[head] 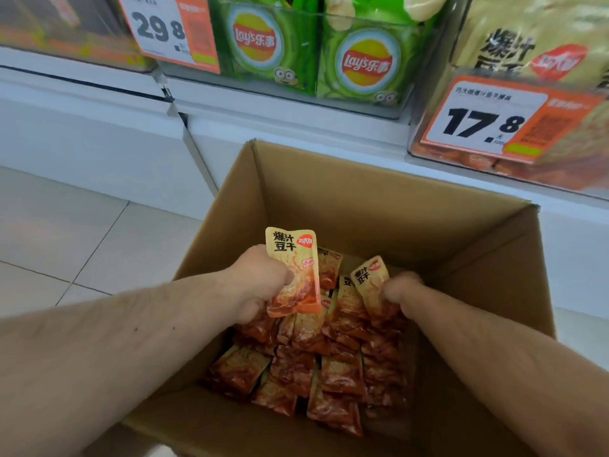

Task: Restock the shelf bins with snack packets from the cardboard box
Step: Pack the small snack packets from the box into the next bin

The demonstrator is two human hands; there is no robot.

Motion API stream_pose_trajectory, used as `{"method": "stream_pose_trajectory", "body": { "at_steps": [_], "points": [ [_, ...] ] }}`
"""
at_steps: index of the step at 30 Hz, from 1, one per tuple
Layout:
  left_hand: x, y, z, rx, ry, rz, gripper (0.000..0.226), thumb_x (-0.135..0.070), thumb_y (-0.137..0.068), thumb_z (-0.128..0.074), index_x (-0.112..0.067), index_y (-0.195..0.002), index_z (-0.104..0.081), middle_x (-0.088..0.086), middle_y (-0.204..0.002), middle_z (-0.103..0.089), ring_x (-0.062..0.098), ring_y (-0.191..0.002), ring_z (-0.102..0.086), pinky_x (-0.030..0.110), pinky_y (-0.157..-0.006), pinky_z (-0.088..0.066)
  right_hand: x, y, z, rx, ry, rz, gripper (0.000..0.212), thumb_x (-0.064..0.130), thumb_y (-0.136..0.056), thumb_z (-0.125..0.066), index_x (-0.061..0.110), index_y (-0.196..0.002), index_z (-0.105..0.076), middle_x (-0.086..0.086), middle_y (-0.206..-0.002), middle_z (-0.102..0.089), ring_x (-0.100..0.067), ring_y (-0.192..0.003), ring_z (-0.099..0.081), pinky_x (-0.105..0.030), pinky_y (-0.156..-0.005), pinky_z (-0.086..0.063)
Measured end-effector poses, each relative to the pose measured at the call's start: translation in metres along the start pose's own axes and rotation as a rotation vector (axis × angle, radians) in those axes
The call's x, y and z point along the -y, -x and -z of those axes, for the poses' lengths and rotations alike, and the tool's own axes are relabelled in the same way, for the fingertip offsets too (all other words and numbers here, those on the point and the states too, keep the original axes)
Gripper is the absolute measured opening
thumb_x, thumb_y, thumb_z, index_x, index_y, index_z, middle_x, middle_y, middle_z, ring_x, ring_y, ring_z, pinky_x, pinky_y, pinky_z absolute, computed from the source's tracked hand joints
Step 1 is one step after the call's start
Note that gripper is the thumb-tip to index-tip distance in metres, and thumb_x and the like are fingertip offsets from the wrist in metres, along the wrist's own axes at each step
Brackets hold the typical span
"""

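Two packets (294, 275) between curled fingers (287, 281)

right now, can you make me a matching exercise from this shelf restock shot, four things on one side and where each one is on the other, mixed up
Things:
1. packet in the left hand
2. packet in the right hand
3. Lay's chip bags
4. 17.8 price tag

Places:
A. on the front of the clear bin at the upper right
B. held up over the cardboard box, on the left side
C. in the clear bin on the shelf straight above the box
D. lifted from the pile of packets, on the right side of the box

Pairs: 1-B, 2-D, 3-C, 4-A
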State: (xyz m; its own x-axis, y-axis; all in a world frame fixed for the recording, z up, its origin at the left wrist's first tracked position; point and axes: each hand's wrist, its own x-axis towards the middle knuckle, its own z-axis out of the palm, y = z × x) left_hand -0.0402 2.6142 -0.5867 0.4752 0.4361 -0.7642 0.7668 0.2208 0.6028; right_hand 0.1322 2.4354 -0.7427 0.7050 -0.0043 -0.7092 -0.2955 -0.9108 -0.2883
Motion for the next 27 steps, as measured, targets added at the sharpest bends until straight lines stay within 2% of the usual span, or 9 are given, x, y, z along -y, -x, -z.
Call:
{"method": "stream_pose_trajectory", "body": {
  "at_steps": [4, 7, 9, 12, 16, 20, 23, 25, 27],
  "points": [
    [0.0, 0.005, 0.002, -0.04, 0.113, 0.001, 0.023, 0.011, -0.091, -0.047, -0.006, -0.095, -0.063, 0.013, -0.101, -0.07, 0.024, -0.085, -0.063, 0.03, -0.065, -0.047, 0.01, 0.047, 0.033, 0.127, -0.134, 0.088, 0.03, -0.003, -0.079, -0.073, 0.0, -0.108, -0.067, -0.016, -0.102, -0.07, -0.03, -0.091, -0.068, -0.037, -0.076, -0.058],
    [-0.001, 0.011, 0.004, -0.118, 0.227, -0.049, 0.025, 0.007, -0.086, -0.052, -0.008, -0.104, -0.062, 0.016, -0.106, -0.069, 0.032, -0.093, -0.067, 0.049, -0.081, -0.056, 0.02, 0.095, 0.071, 0.312, -0.341, 0.169, 0.025, 0.001, -0.089, -0.066, 0.005, -0.114, -0.065, -0.015, -0.105, -0.073, -0.03, -0.097, -0.069, -0.042, -0.088, -0.056],
    [-0.006, 0.021, 0.003, -0.107, 0.283, -0.098, 0.027, 0.005, -0.086, -0.053, -0.011, -0.106, -0.061, 0.014, -0.107, -0.07, 0.034, -0.093, -0.068, 0.053, -0.083, -0.056, 0.025, 0.128, 0.096, 0.415, -0.468, 0.237, 0.027, 0.004, -0.093, -0.061, 0.008, -0.119, -0.064, -0.011, -0.108, -0.074, -0.026, -0.1, -0.07, -0.04, -0.087, -0.054],
    [-0.018, 0.045, -0.005, 0.061, 0.369, -0.166, 0.032, 0.01, -0.093, -0.044, -0.012, -0.102, -0.065, 0.014, -0.1, -0.074, 0.034, -0.09, -0.071, 0.052, -0.083, -0.057, 0.03, 0.178, 0.124, 0.502, -0.546, 0.346, 0.029, 0.008, -0.094, -0.058, 0.013, -0.122, -0.065, -0.007, -0.112, -0.073, -0.017, -0.092, -0.07, -0.032, -0.075, -0.047],
    [-0.031, 0.075, -0.021, 0.303, 0.365, -0.277, 0.046, 0.011, -0.094, -0.038, -0.02, -0.109, -0.068, 0.007, -0.107, -0.075, 0.03, -0.101, -0.07, 0.049, -0.093, -0.053, 0.03, 0.219, 0.137, 0.542, -0.576, 0.463, 0.03, 0.007, -0.094, -0.056, 0.005, -0.123, -0.064, -0.013, -0.116, -0.071, -0.024, -0.103, -0.067, -0.035, -0.092, -0.05],
    [-0.039, 0.093, -0.028, 0.414, 0.325, -0.352, 0.061, 0.02, -0.084, -0.034, -0.021, -0.116, -0.066, 0.007, -0.107, -0.075, 0.028, -0.099, -0.071, 0.043, -0.084, -0.055, 0.027, 0.229, 0.14, 0.412, -0.558, 0.496, 0.027, 0.005, -0.091, -0.063, -0.003, -0.117, -0.061, -0.018, -0.109, -0.073, -0.033, -0.106, -0.068, -0.042, -0.095, -0.053],
    [-0.042, 0.101, -0.029, 0.434, 0.284, -0.42, 0.069, 0.024, -0.076, -0.031, -0.019, -0.12, -0.064, 0.008, -0.108, -0.075, 0.028, -0.101, -0.071, 0.045, -0.084, -0.055, 0.027, 0.235, 0.141, 0.274, -0.545, 0.505, 0.026, 0.009, -0.084, -0.073, 0.003, -0.107, -0.062, -0.016, -0.099, -0.075, -0.034, -0.101, -0.07, -0.046, -0.093, -0.053],
    [-0.042, 0.103, -0.032, 0.417, 0.241, -0.484, 0.061, 0.021, -0.079, -0.042, -0.017, -0.122, -0.063, 0.009, -0.11, -0.074, 0.028, -0.103, -0.07, 0.045, -0.086, -0.054, 0.026, 0.239, 0.14, 0.211, -0.528, 0.531, 0.029, 0.011, -0.082, -0.077, -0.001, -0.104, -0.065, -0.011, -0.09, -0.076, -0.017, -0.079, -0.074, -0.027, -0.07, -0.058],
    [-0.041, 0.106, -0.036, 0.373, 0.208, -0.548, 0.049, 0.012, -0.085, -0.057, -0.018, -0.123, -0.062, 0.007, -0.111, -0.074, 0.028, -0.105, -0.07, 0.047, -0.093, -0.053, 0.026, 0.245, 0.14, 0.151, -0.511, 0.56, 0.025, 0.011, -0.08, -0.079, -0.002, -0.098, -0.067, -0.006, -0.082, -0.076, -0.004, -0.059, -0.068, -0.014, -0.048, -0.047]
  ]
}}
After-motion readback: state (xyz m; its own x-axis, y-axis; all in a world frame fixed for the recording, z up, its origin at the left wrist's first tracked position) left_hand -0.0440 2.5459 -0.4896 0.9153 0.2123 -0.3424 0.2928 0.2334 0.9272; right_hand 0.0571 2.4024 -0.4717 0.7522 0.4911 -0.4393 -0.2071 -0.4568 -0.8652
